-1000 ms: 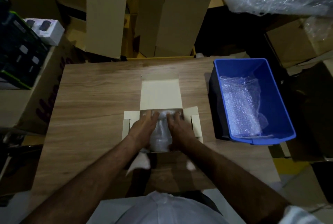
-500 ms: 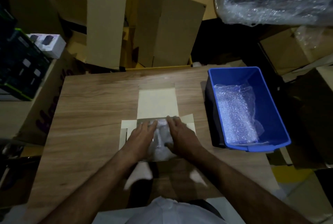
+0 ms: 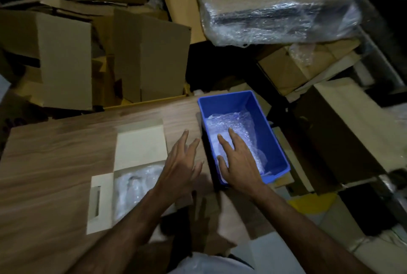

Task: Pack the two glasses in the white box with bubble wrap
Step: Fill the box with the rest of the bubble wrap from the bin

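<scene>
Bubble wrap (image 3: 233, 139) in the blue bin (image 3: 276, 139) at the right edge of the table (image 3: 50, 152): light, soft, crinkly, likely slippery on its smooth face, apt to spring open once let go. Best gathered with spread fingers and pinched at an edge or bunched fold, not pressed flat. White box (image 3: 141, 148) open on the table left of the bin, lid flap lying back, a pale wrapped bundle (image 3: 136, 185) inside, probably a glass; fragile under the padding, so to be cradled around the body, never squeezed at the rim. Whether both glasses are in there: cannot tell, too dim and blurred. Right hand (image 3: 239, 163) low inside the bin, fingers straight and spread over the sheet, grip released, holding nothing; contact likely but not certain. Left hand (image 3: 182, 165) above the table between box and bin, fingers extended, grip released too. Against half a second ago: both hands then together down in the box on the bundle, now out of it and swung right toward the bin; bundle left lying in the box; view turned rightward as well.
</scene>
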Tool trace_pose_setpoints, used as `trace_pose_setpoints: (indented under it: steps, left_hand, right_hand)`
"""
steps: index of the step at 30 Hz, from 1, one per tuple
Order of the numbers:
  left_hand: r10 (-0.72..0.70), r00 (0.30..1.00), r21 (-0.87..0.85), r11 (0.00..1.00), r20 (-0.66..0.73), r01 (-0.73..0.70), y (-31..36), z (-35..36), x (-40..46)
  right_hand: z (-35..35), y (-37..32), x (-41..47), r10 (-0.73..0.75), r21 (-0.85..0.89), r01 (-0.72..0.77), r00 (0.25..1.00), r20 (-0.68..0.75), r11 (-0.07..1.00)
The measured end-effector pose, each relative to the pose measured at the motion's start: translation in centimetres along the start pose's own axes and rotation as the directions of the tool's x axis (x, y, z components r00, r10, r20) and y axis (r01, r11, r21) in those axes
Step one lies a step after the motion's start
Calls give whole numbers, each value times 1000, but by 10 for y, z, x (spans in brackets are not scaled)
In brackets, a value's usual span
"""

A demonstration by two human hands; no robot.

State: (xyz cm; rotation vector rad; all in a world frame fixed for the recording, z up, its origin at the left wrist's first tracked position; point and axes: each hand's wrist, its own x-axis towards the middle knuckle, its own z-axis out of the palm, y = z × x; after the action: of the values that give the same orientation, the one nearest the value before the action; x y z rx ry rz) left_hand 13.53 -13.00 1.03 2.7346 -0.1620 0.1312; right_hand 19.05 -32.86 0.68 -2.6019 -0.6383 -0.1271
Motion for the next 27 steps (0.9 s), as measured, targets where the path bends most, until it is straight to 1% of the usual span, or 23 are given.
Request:
trace_pose_setpoints:
  steps: [1,2,4,5,7,9,11,12,16,18,20,22,24,27]
  left_hand:
    - [29,1000,-9,1000,-2,-29,9,6,10]
    - [48,999,-2,999,2,-48,16,13,20]
    - [28,1000,-17,999,11,-27,28,25,39]
    - [-2,1000,-32,999,25,3,30,32,48]
    - [-70,994,-8,997,83,70,30,44,61]
    - [-138,980,27,990,145,135,30,51,69]
    - [-169,972,25,986,161,167,30,59,72]
    - [-180,971,14,984,155,180,30,62,73]
    - [-215,967,-16,975,140,219,33,64,75]
    - [-224,963,-21,973,148,230,33,66,75]
    - [-223,964,-31,973,147,230,34,67,75]
    - [-229,962,-53,970,148,239,33,66,73]
    - [-225,964,-64,970,144,236,33,65,72]
    - [-220,965,-56,972,143,230,34,64,71]
  right_hand:
    - [-3,17,0,22,-3,-22,1000,7,1000]
    - [-8,32,1,52,-9,-52,998,48,999]
    - [-15,62,6,99,-64,-86,967,234,994]
    - [-17,74,10,104,-115,-69,933,345,991]
    - [-14,97,22,85,-217,41,838,539,975]
    - [-4,111,36,38,-240,163,750,660,957]
    - [11,118,46,13,-219,223,672,740,950]
    - [16,120,49,-6,-204,243,655,756,948]
    - [31,131,52,-130,-191,403,645,753,895]
    - [31,134,56,-174,-162,439,630,757,884]
    - [30,136,60,-186,-175,457,641,744,872]
    - [30,138,62,-179,-164,423,661,729,891]
    - [28,140,61,-171,-119,350,692,702,929]
    - [18,146,61,-161,-17,218,767,622,976]
